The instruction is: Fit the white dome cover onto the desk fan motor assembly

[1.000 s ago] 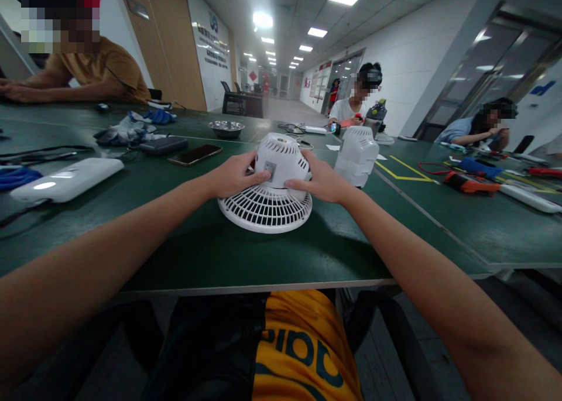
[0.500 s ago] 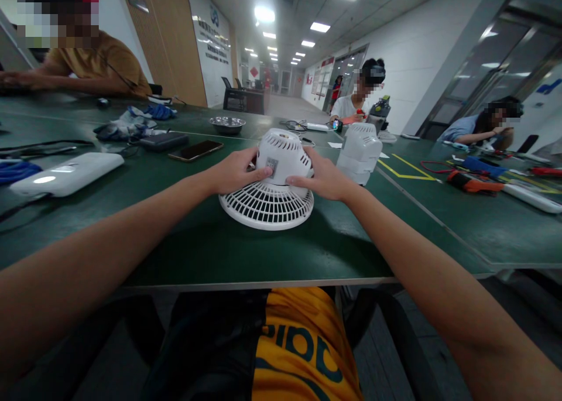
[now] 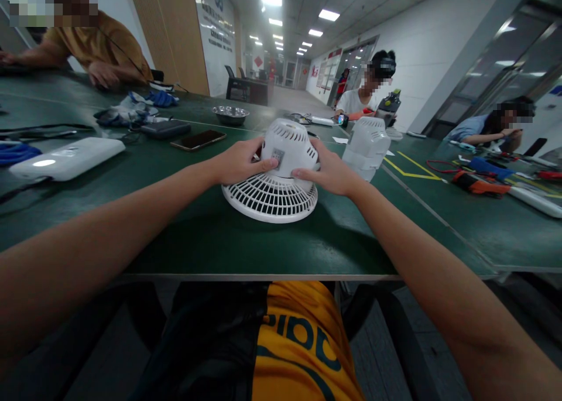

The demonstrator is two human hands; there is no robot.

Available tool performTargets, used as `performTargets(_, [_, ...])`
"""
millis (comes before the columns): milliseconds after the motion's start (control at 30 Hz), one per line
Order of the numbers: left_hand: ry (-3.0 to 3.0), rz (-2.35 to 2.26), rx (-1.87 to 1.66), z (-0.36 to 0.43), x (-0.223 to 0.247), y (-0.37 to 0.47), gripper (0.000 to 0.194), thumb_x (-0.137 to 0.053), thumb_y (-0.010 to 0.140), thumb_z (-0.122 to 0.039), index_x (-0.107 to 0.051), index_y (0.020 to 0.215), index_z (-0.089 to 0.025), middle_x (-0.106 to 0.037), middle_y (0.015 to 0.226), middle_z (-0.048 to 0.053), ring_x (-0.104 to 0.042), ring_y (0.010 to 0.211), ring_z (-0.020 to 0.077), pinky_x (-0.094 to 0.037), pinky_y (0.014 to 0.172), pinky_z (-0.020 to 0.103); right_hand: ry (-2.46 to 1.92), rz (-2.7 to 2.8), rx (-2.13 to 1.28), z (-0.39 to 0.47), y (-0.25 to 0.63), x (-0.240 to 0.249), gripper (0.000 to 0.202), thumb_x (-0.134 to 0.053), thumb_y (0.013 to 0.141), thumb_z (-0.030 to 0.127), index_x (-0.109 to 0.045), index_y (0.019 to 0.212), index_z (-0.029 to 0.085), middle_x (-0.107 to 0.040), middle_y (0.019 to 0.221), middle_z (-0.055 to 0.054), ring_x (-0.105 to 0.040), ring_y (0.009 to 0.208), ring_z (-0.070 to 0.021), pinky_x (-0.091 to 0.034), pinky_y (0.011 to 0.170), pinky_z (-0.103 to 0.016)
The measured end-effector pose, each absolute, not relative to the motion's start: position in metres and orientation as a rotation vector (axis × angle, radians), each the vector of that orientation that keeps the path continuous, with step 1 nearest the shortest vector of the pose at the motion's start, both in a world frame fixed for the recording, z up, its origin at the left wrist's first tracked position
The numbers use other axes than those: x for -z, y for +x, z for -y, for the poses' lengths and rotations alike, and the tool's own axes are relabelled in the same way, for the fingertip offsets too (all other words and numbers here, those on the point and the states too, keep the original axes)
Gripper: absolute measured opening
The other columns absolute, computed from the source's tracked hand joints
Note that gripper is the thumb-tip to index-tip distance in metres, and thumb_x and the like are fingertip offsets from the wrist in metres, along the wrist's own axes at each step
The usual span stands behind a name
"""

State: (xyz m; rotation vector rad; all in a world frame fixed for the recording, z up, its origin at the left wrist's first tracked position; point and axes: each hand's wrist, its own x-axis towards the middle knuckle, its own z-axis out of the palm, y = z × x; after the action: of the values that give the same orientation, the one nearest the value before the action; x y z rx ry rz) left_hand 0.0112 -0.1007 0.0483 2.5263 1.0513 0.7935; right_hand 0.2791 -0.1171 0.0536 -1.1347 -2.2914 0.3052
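Observation:
A white fan head [image 3: 287,149] rests grille-down on the green table [image 3: 211,246], its slotted motor housing on top and the round grille [image 3: 272,205] below. My left hand [image 3: 246,162] grips the housing from the left, thumb beside a small grey label. From the right, my right hand [image 3: 327,168] holds the same housing, its thumb across the lower front. The other fingers of both hands are partly hidden behind the housing. Just beyond my right hand stands a separate white plastic fan part [image 3: 365,146].
A phone [image 3: 198,140], a metal bowl [image 3: 230,115] and a dark flat case [image 3: 165,127] lie behind my left hand. Farther left is a white device [image 3: 68,158] with a cable. An orange-and-black meter [image 3: 478,183] lies right. Several people sit around the table.
Both hands keep their hold on the fan head. The view has tilted and shifted slightly; I see no clear movement of the fan head on the table.

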Motion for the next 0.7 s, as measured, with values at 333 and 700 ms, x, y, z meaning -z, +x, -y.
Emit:
performTargets(333, [2.538,-1.037,-0.802,0.0976,-0.0466,0.0108,0.076,-0.048,0.087,-0.074,-0.056,0.135,-0.015,-0.065,0.131,0.018,-0.063,0.114,0.0341,-0.05,0.092,0.044,-1.15,2.288,-0.302,0.1188,0.2782,-0.0554,0.087,-0.071,0.076,0.068,-0.042,0.144,0.021,-0.063,0.136,-0.014,-0.061,0.121,-0.0391,-0.045,0.106,-0.061])
performTargets(700, [2.54,-1.048,-0.791,0.1004,-0.0484,0.0115,0.074,-0.048,0.087,-0.071,-0.055,0.136,-0.016,-0.064,0.133,0.017,-0.062,0.116,0.0342,-0.05,0.095,0.046,-1.172,2.283,-0.302,0.1192,0.2785,-0.0547,0.089,-0.069,0.076,0.07,-0.041,0.144,0.02,-0.063,0.134,-0.014,-0.062,0.119,-0.039,-0.047,0.104,-0.06])
